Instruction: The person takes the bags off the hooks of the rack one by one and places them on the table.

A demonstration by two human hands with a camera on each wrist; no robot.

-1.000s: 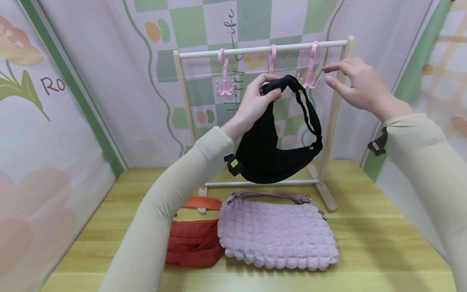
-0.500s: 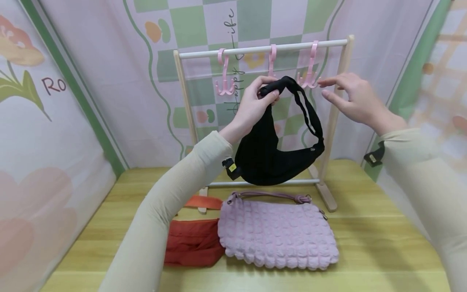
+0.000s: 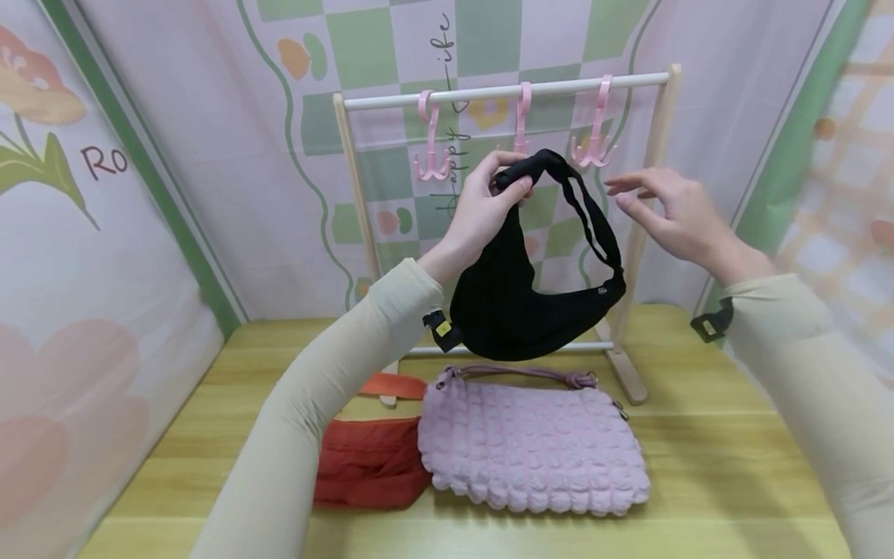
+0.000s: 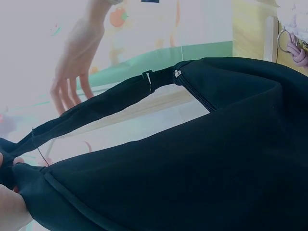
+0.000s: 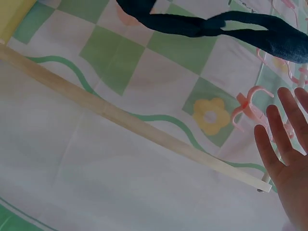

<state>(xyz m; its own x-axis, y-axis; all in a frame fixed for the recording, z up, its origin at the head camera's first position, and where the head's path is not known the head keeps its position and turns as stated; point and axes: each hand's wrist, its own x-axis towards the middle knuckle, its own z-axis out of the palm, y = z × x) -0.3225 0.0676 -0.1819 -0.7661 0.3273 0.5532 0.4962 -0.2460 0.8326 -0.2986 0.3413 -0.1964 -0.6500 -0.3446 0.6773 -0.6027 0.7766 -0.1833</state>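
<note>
A black shoulder bag (image 3: 517, 310) hangs in the air in front of the rack, its strap looping up to the right. My left hand (image 3: 482, 206) grips the upper end of the strap, thumb in front. In the left wrist view the bag (image 4: 173, 163) fills much of the frame, and a zip end shows by the strap buckle. My right hand (image 3: 680, 213) is held up to the right of the strap, apart from it, holding nothing. Its fingers (image 5: 281, 130) are spread in the right wrist view, with a pink hook (image 5: 250, 108) beyond them.
Behind the bag stands a wooden rack (image 3: 649, 171) with a white top bar (image 3: 475, 95). Pink hooks hang from it at left (image 3: 433, 144), middle (image 3: 522, 116) and right (image 3: 597, 128). A lilac puffy bag (image 3: 534, 446) and a red bag (image 3: 373, 466) lie on the wooden table (image 3: 726, 466).
My right hand has come down and slightly left, from beside the right hook to below its level. My left hand has lowered the black bag a little, still gripping its strap.
</note>
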